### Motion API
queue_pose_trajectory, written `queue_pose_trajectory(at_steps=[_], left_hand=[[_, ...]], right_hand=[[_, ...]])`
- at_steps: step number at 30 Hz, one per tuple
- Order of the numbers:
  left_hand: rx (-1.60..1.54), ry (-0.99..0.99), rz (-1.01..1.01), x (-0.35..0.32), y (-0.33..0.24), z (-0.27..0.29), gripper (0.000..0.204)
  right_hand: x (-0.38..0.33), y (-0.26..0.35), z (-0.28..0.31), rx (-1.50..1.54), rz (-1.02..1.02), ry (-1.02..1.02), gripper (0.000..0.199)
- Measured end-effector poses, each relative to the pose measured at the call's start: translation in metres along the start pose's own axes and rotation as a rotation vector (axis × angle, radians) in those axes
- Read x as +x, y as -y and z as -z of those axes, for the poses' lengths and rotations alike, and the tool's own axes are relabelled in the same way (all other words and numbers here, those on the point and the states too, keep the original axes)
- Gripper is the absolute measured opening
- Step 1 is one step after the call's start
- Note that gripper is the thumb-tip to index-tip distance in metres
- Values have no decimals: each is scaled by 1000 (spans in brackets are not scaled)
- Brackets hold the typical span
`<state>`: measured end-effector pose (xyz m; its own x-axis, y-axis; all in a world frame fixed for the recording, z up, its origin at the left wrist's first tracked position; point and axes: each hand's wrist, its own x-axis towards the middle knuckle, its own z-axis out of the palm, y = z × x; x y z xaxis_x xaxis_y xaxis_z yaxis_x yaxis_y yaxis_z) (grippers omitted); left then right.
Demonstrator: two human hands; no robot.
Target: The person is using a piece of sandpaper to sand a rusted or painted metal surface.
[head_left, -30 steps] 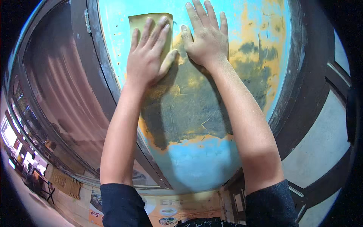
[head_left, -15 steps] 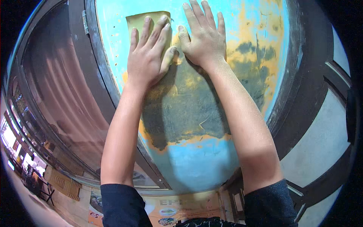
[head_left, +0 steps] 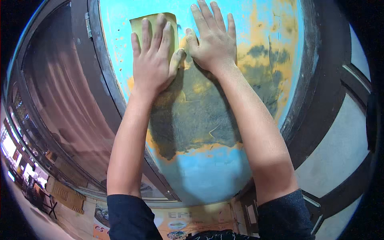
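My left hand lies on a yellowish sheet of sandpaper, holding it flat against a turquoise panel. Its fingers are a little apart, and the thumb rests by the sheet's right edge. Beside it, my right hand is spread open with its palm on the same panel and nothing held. Dust whitens the fingers and the right forearm. Below the hands is a large worn dark patch edged in orange-yellow, with small cracks. The palms hide the surface under them.
A dark frame borders the panel, with a metal hinge at upper left. Left of it is a glazed panel with a pinkish curtain. A printed banner lies below. Dark bars with pale panels stand at right.
My left hand and the sandpaper have shifted slightly left across the panel. The right hand stays on its spot; the whole view has moved a little.
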<state>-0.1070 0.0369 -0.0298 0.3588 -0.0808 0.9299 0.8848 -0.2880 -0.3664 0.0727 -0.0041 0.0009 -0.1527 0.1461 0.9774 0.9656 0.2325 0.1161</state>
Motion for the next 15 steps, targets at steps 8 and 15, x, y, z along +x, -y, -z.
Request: queue_pose_trajectory(at_steps=[8, 15], left_hand=[[-102, -175, 190, 10, 38, 11, 69], [-79, -41, 8, 0, -2, 2, 68]], right_hand=[[3, -1, 4, 20, -16, 49, 67], [3, 1, 10, 62, -40, 75, 66]])
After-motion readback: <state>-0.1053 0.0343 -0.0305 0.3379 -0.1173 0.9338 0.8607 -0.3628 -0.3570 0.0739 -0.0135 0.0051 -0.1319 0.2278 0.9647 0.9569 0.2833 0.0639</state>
